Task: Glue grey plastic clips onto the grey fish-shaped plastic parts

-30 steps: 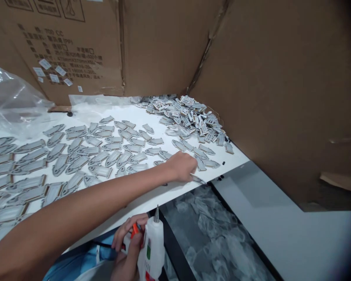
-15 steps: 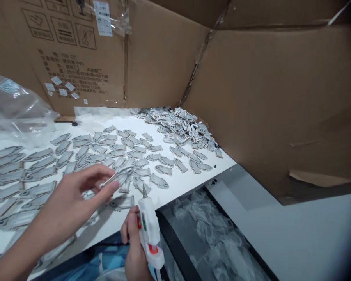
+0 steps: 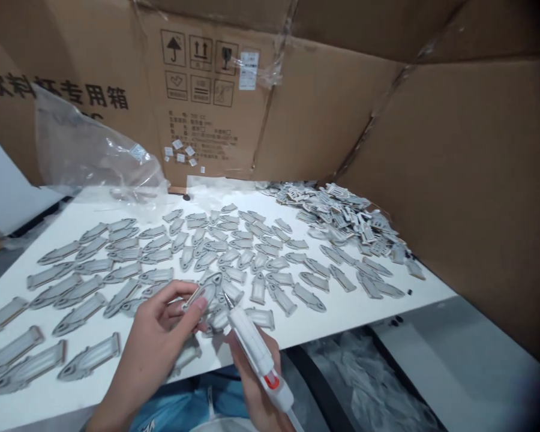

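Flat fish-shaped pieces (image 3: 234,252) lie spread in rows across the table (image 3: 351,309), with a heap of smaller pieces (image 3: 342,213) at its far right corner. Cardboard boxes (image 3: 216,90) stand behind and to the right. A plastic bag (image 3: 90,156) lies far left.

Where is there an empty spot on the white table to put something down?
Bare patches on the white table: the front right strip between the last grey pieces and the edge, and the front edge near the left hand. The middle rows and the back right heap are crowded.
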